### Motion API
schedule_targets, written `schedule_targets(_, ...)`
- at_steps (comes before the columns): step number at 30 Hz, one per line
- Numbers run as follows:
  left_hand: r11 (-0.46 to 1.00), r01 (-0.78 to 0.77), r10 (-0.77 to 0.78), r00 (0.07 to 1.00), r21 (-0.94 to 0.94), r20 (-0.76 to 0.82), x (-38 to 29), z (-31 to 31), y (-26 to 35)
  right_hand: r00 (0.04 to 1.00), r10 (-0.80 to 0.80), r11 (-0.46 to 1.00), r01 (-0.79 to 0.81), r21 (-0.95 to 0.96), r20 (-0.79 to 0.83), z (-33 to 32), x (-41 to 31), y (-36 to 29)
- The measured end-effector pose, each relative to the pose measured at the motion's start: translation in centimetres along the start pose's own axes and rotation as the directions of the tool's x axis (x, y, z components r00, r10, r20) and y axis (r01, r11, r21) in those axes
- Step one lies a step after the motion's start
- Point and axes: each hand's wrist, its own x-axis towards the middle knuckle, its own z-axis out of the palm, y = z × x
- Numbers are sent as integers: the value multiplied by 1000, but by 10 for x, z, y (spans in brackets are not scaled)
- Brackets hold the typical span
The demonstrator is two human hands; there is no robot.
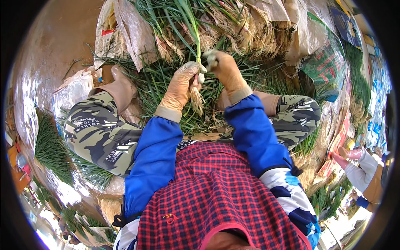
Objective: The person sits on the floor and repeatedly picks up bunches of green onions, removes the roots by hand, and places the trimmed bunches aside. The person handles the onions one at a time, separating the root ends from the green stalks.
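My left hand (181, 82), in a tan glove with pale fingertips, grips a green garlic plant (198, 43) near its base. The stalk stands up past the fingers, its leaves pointing away from me, and its pale roots (196, 98) hang below the hand. Close by on the right, my right hand (226, 70) wears a matching glove, its fingers curled beside the stalk. Those fingertips are blurred, and I cannot tell whether they pinch anything. Beyond both hands lies a pile of garlic plants (215, 26) with pinkish bulb ends and tangled roots. Loose green leaves (156, 87) litter the ground beneath.
My booted feet, the left boot (120, 89) among them, flank the leaf litter. Woven plastic sacks (134, 31) lie under and around the pile, with a green printed sack (326, 67) at right. Bundled greens (53, 150) rest at left. Another person (365, 172) sits far right.
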Motion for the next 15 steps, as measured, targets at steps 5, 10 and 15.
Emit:
schedule_targets(5, 977, -60, 131, 927, 205, -351, 3, 11, -5, 977, -188, 511, 7, -859, -104, -15, -8, 2)
schedule_targets(10, 930, -76, 190, 937, 360, -292, 6, -3, -12, 982, -175, 714, 177, -678, 72, 18, 5, 17)
schedule_targets(15, 996, -53, 32, 968, -78, -248, 4, 7, -2, 991, -127, 958, 132, -253, 36, 50, -18, 4)
